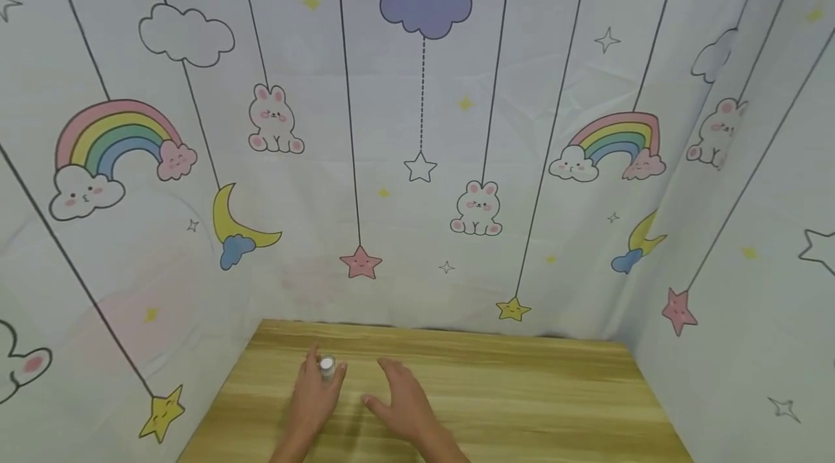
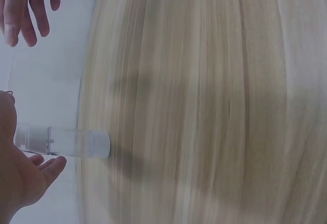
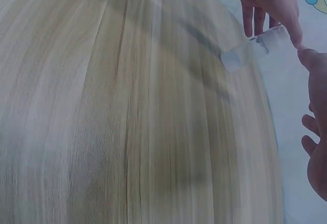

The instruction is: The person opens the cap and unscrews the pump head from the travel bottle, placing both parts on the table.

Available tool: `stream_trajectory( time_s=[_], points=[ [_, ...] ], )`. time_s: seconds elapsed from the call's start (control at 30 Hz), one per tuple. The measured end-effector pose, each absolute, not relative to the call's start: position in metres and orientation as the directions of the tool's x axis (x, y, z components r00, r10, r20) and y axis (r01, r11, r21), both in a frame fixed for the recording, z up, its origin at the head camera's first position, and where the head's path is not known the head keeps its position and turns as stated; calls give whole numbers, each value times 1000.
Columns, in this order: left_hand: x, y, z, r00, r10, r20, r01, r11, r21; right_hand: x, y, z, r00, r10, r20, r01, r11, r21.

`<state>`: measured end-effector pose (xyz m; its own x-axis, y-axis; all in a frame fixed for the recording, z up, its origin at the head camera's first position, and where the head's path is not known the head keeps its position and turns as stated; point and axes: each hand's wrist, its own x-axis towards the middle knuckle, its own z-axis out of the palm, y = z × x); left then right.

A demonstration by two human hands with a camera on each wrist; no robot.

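Note:
A small clear cylindrical bottle with a whitish top stands upright on the wooden table. My left hand is around it, fingers on its left and thumb on its right, with a small gap at the thumb. In the left wrist view the bottle passes between the thumb and fingers of my left hand, its whitish base on the wood. My right hand hovers to the right, thumb and fingers spread, holding nothing. The right wrist view has the bottle beside the left hand's fairly straight fingers.
White curtains printed with rainbows, rabbits, stars and clouds rise behind the table and along both sides. The tabletop extends to the right of both hands, and its back edge meets the curtain.

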<state>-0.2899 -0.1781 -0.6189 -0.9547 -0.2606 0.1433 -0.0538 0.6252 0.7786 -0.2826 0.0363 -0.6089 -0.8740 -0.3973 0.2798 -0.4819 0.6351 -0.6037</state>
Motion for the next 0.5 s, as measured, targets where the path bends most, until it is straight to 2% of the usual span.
stream_trajectory(
  time_s=[0.23, 0.5],
  points=[
    [-290, -174, -623, -945, -271, 183, -27, 624, 781, -280, 28, -614, -880, -407, 243, -464, 633, -620],
    [-288, -173, -629, -947, -270, 173, -34, 620, 784, -275, 23, -616, -890, -408, 206, -437, 629, -642]
  ],
)
